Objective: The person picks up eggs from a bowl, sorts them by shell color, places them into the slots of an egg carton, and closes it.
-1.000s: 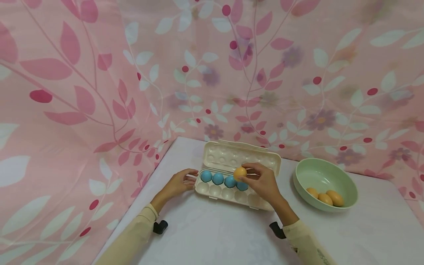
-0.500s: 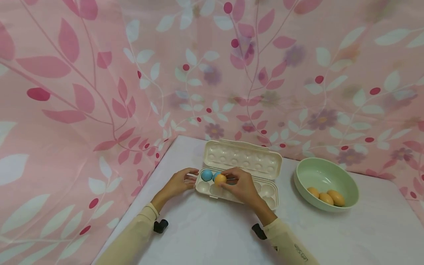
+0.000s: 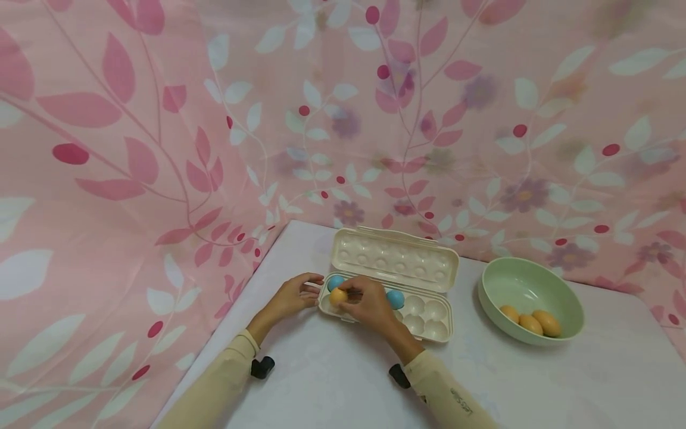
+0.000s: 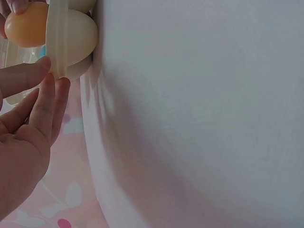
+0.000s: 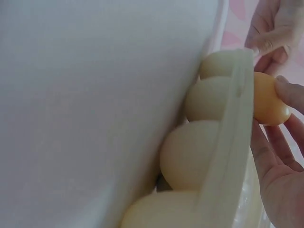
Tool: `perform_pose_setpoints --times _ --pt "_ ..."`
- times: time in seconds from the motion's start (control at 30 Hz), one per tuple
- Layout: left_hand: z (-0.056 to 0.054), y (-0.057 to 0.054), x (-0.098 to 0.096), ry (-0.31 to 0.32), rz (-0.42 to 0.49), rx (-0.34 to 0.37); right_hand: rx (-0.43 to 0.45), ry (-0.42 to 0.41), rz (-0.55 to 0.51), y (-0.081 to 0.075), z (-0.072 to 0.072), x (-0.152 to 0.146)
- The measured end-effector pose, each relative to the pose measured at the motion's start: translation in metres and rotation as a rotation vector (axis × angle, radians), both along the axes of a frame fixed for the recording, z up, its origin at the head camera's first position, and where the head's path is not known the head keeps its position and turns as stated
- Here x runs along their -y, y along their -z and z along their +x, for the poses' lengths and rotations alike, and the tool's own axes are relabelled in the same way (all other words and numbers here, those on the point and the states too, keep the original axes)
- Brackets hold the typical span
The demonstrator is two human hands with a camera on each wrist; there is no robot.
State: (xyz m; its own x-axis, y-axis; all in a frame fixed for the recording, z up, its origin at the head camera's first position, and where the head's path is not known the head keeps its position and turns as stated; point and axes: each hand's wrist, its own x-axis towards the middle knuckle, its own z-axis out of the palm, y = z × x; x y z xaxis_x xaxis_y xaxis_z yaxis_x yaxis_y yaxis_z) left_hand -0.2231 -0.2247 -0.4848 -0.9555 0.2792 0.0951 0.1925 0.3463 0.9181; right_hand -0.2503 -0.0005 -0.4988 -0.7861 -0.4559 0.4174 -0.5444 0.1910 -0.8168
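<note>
An orange egg (image 3: pixel 338 297) is pinched between the thumb and fingers of my right hand (image 3: pixel 374 307), at the front left cup of a cream egg carton (image 3: pixel 395 259). In the right wrist view the egg (image 5: pixel 269 99) sits partly below the carton's rim (image 5: pixel 243 109). My left hand (image 3: pixel 289 296) is at the carton's left end; in the left wrist view its fairly straight thumb and fingertips touch the rim (image 4: pixel 57 35). Blue eggs stand in the back row: one at the left end (image 3: pixel 335 282) and one farther right (image 3: pixel 395 299). My right hand hides the cups between them.
Right of the carton stands a light green bowl (image 3: pixel 514 283) with several orange eggs (image 3: pixel 531 324) in it. The carton's lid lies open toward the back. A pink patterned curtain (image 3: pixel 343 119) hangs behind and left of the white table (image 3: pixel 321 381).
My right hand has moved left across the carton with the orange egg and lowered it to the front left cup. My left hand has stayed at the carton's end.
</note>
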Motion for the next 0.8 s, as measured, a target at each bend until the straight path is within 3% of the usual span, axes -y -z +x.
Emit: perform_pose_setpoints --times 0.07,0.43,0.8 --pt "0.003 -0.005 -0.001 0.002 -0.005 -0.004 -0.004 0.000 0.003 0.002 0.000 0.003" --pt "0.003 -0.006 -0.002 0.004 0.012 -0.010 -0.114 0.044 0.083 0.010 0.000 0.011" --pt "0.003 -0.005 -0.002 0.000 0.031 -0.011 -0.135 0.067 0.130 0.010 0.000 0.014"
